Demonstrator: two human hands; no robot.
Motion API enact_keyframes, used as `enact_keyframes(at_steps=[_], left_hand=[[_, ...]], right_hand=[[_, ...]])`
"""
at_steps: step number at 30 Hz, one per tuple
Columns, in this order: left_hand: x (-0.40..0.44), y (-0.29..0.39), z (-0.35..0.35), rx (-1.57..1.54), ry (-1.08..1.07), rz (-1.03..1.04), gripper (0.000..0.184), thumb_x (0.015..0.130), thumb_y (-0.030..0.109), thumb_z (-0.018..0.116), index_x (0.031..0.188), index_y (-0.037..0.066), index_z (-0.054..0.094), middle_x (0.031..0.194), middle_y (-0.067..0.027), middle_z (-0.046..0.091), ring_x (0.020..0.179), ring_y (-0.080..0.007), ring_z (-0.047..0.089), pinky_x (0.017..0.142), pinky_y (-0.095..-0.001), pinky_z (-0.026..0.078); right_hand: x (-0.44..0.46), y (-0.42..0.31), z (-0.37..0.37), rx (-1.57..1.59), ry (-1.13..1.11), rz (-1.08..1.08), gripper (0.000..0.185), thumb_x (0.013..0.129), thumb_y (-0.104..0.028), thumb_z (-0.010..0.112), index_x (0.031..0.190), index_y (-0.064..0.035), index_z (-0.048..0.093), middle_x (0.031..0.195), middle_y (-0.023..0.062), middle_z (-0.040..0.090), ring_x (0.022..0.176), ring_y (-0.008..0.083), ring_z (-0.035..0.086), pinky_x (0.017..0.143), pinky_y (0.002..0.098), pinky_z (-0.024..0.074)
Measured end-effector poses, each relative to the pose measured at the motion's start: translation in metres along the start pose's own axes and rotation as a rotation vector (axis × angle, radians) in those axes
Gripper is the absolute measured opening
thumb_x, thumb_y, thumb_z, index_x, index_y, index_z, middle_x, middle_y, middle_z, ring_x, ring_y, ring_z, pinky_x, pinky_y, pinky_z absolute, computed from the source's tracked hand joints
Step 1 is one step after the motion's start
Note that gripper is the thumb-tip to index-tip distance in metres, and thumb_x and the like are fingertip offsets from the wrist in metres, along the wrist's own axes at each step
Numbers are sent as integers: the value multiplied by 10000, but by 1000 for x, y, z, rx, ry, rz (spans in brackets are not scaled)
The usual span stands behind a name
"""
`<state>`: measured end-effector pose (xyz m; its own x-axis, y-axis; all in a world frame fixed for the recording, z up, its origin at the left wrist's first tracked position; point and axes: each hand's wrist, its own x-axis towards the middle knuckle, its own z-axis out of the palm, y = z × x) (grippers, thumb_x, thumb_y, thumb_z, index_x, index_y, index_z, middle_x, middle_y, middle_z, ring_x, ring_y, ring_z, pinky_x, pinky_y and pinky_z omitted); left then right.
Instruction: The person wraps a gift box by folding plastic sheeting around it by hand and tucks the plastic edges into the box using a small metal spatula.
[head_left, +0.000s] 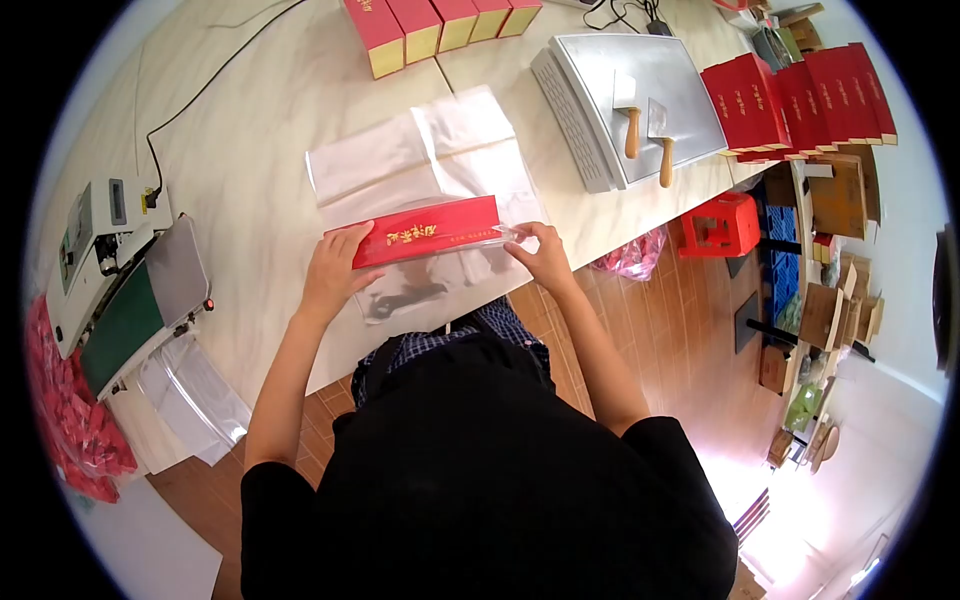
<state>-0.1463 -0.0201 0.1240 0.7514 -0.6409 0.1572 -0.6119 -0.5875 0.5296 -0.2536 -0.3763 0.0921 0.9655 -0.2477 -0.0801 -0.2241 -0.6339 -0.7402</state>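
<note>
A long red box (430,232) with gold lettering lies across the table in front of me, near its front edge. My left hand (340,268) grips its left end, fingers over the far edge and thumb at the near edge. At the right end, my right hand (540,255) pinches clear plastic film between thumb and fingers. Under and behind the box lie flat clear plastic bags (470,140); a loose clear sheet (410,290) spreads toward me. Whether the box is inside the film is hard to tell.
Several red boxes (425,25) stand at the back, more red boxes (745,105) on the right. A metal hot-plate unit (640,95) carries two wooden-handled scrapers (630,130). A machine with a green bed (125,330) sits left. A red stool (720,225) stands beside the table.
</note>
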Motion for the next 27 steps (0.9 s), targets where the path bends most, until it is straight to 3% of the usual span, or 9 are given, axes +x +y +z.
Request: enact_keyframes(at_steps=[7,10,12,15,19,21,23,26,27], left_hand=[[2,5,-10,3,-69,1,759,669,289,838,1335,95,530,1281,-88,576,1154,-292,525,979,-400,441],[2,1,-15,43,-104,63,582,690,256,820,1203,91,600,1280,-70,582,1150,-285,535,953,-386,447],[-1,-4,-12,52,-69,103,338,726,203,788,1004,77,643,1233,-52,622,1096,-271,573,916,-379,453],[-6,-5,-8,43,3,104,199,765,172,755,881,64,635,1127,-42,678,989,-256,619,872,-385,468],[-8,-1,-5,8,84,54,183,782,184,748,853,56,639,1031,-44,705,903,-246,645,826,-382,484],[-7,1,-6,-12,80,24,201,786,194,749,872,50,640,1003,-51,708,878,-240,655,800,-373,493],[-6,0,-6,6,84,38,202,786,195,748,873,49,640,1000,-54,707,878,-239,656,801,-372,493],[-6,-2,-6,34,81,69,202,787,195,747,875,49,639,990,-59,705,875,-237,655,801,-371,492],[-5,-2,-6,47,78,84,200,787,193,746,877,50,639,983,-61,705,873,-236,654,801,-371,492]], right_hand=[[-9,-27,-22,68,-9,-146,151,770,-69,740,887,-67,646,908,81,670,967,307,591,879,408,449],[-7,-34,-22,16,10,-245,145,769,-30,721,885,-70,644,900,75,661,943,301,590,878,407,442],[-4,-34,-22,-38,95,-276,141,782,-19,716,893,-64,642,899,70,661,920,294,590,864,408,435],[2,-36,-18,-83,197,-237,138,794,-29,722,898,-57,635,897,71,661,905,293,590,855,411,427],[11,-41,-14,-178,346,-225,145,814,-21,702,927,-46,616,913,85,657,920,299,584,854,416,419],[19,-48,-16,-207,316,-187,182,819,-18,694,979,-37,610,960,103,651,945,311,582,874,428,418],[25,-59,-14,-213,311,-382,229,817,-31,697,1027,-33,604,1055,120,651,997,323,586,909,439,417],[23,-91,-1,-225,-96,-565,646,773,-189,773,1350,-49,518,1387,158,542,1316,330,468,1121,439,338],[23,-96,8,-227,-96,-564,646,773,-189,773,1350,-49,518,1387,158,542,1316,330,468,1121,439,338]])
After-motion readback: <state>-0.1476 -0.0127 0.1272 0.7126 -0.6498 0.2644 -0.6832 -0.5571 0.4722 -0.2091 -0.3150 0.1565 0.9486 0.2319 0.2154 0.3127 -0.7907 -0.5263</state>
